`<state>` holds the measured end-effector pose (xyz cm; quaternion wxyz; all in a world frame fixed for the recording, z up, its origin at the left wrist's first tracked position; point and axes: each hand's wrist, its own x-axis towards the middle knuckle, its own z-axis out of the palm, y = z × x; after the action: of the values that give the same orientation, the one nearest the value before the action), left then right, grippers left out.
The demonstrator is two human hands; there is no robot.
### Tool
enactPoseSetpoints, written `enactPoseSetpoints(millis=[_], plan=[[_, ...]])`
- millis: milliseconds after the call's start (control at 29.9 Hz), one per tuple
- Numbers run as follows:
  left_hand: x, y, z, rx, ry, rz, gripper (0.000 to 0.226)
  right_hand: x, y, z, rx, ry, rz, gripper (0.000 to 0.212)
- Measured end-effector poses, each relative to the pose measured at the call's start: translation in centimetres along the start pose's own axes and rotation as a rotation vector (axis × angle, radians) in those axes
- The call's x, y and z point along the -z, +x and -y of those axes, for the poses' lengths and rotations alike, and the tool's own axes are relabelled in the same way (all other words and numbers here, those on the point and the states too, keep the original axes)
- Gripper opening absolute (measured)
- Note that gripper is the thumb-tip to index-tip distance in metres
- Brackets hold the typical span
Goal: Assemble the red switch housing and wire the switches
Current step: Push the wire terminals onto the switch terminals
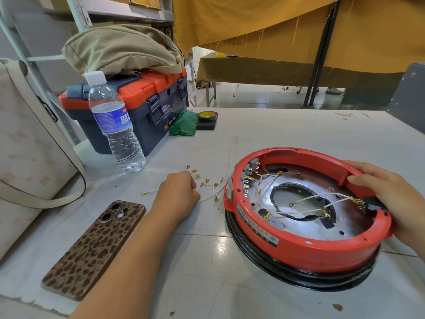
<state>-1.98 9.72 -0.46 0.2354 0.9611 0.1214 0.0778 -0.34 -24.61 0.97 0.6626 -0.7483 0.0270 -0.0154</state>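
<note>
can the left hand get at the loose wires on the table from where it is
Probably yes: the left hand already rests among the loose wires, fingers curled at them. Nothing lies between; the bottle and phone sit off to the side.

The right hand (379, 194) grips the far right rim of the red switch housing (305, 240), which sits tilted on a black ring on the bench (276, 130), white wires trailing across its metal floor. The left hand (177, 194) rests curled on loose white wires (207, 185) with brass terminals. Nearby lie a leopard-print phone (96, 247), a water bottle (115, 125) and a toolbox (147, 104).
</note>
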Motion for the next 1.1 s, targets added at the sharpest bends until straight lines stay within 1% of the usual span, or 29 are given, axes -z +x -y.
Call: enactPoseSetpoints(millis=[100,167,234,401,502,602,702,769,903,1103], plan=[[0.0,-0.1,0.1,-0.021,-0.005,-0.026,0.018,0.0,0.1,-0.1,-0.001,0.005,-0.004,0.035],[0.2,-0.3,0.3,-0.064,-0.059,-0.078,0.021,0.0,0.1,-0.1,0.004,-0.001,-0.001,0.036],[0.5,-0.3,0.3,-0.110,-0.144,-0.098,0.025,0.0,0.1,-0.1,0.009,-0.009,0.000,0.036],[0.9,-0.3,-0.1,-0.193,-0.449,0.001,0.030,0.1,0.2,-0.2,0.019,-0.025,-0.001,0.037],[1.1,-0.4,-0.3,-0.208,-0.597,0.046,0.023,0.2,0.3,-0.2,0.023,-0.034,0.003,0.036],[1.4,-0.5,-0.4,-0.225,-0.801,0.074,0.016,0.2,0.3,-0.2,0.021,-0.037,0.005,0.036],[1.7,-0.8,-0.8,-0.269,-0.902,0.074,0.012,0.1,0.2,-0.1,0.023,-0.036,0.000,0.035],[1.8,-1.0,-1.0,-0.293,-0.964,0.087,0.015,0.1,0.2,-0.1,0.022,-0.033,0.001,0.035],[1.9,-1.3,-1.3,-0.317,-1.021,0.106,0.025,0.1,0.2,-0.1,0.024,-0.009,0.010,0.036],[2.0,-1.4,-1.3,-0.359,-0.974,0.140,0.028,0.0,0.1,0.1,0.012,0.021,0.027,0.037]])
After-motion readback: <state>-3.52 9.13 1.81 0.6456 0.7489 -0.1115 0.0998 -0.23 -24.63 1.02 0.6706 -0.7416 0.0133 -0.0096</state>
